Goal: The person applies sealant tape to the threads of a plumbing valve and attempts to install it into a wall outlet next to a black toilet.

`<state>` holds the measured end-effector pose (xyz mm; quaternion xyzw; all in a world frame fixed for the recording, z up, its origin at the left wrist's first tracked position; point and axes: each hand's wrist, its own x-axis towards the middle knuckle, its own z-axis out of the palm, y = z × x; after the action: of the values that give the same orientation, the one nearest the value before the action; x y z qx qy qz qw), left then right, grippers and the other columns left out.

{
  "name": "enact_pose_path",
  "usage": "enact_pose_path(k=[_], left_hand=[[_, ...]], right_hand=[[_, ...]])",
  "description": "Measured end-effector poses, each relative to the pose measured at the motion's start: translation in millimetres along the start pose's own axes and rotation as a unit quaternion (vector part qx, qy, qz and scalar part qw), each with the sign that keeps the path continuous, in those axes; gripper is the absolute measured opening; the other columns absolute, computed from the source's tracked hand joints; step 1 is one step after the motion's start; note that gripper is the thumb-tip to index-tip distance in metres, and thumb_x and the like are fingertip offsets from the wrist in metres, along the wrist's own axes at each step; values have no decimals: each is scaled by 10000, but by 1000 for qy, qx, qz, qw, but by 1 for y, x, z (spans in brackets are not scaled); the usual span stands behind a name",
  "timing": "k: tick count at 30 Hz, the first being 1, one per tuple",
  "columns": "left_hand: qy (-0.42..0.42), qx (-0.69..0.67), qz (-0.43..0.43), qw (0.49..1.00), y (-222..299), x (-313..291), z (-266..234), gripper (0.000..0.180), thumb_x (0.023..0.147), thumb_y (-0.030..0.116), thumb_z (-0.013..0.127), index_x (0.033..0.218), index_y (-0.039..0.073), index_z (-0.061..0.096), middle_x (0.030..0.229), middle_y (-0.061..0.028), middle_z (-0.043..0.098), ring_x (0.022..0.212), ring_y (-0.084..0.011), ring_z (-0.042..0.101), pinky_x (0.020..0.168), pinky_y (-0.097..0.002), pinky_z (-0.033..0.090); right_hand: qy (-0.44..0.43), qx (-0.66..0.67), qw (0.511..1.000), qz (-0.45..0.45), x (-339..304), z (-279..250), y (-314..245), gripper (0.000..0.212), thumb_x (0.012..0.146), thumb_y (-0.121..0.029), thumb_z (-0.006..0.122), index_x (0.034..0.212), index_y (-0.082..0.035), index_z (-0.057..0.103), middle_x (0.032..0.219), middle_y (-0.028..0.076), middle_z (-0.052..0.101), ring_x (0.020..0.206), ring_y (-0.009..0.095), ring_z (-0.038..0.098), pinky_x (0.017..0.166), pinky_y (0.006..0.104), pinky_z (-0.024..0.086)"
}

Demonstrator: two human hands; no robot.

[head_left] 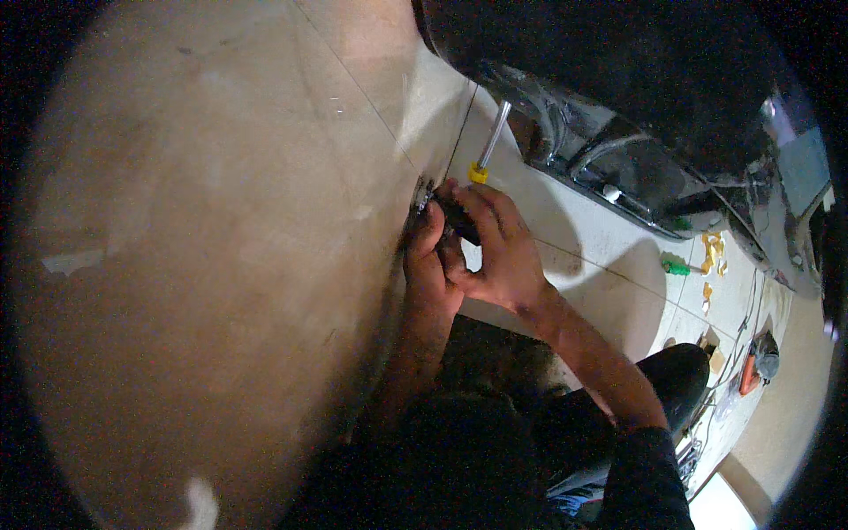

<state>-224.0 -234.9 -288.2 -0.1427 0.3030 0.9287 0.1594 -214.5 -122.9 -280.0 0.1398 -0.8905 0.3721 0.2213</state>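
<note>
My left hand (427, 269) is closed around a small dark part with metallic bits (423, 196), held close against the beige wall. My right hand (505, 252) meets it from the right, with its fingers curled over the black side of the same part (459, 221). The fingers cover most of the part, so its exact kind cannot be made out. Just beyond my right fingertips, a shiny metal rod with a yellow end (478, 172) slants up from the tiled floor toward a large black machine.
The wall (221, 221) fills the left side. At the upper right looms the black machine (609, 79) with tubes along its lower edge. A green-handled tool (676, 267), yellowish scraps (714, 254), an orange-and-dark tool (751, 371) and cables lie on the floor tiles (609, 274). My bent knee (680, 375) is at the lower right.
</note>
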Motion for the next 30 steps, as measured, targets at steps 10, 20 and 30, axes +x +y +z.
enact_pose_path(k=[10,20,30], left_hand=[[-2,-33,16,999,1,1,-1,278,951,248,543,1174,84,568,1145,-28,603,1077,-149,558,940,-337,434],[-49,-66,0,997,-6,-2,-41,295,969,295,476,1200,130,556,1218,-22,593,1157,-196,526,1025,-417,369],[-10,-46,26,999,-22,13,-47,278,961,364,484,1069,137,604,977,-31,670,935,-214,607,844,-419,451]], right_hand=[[-115,-184,976,25,19,14,-8,360,763,-121,630,1094,-5,547,981,135,557,733,281,653,580,342,553],[-222,42,974,5,39,14,15,226,686,-133,671,846,-1,581,815,206,603,757,380,631,686,446,523],[-442,440,742,244,50,5,38,220,696,-107,596,863,28,552,584,18,501,481,92,471,433,246,380]])
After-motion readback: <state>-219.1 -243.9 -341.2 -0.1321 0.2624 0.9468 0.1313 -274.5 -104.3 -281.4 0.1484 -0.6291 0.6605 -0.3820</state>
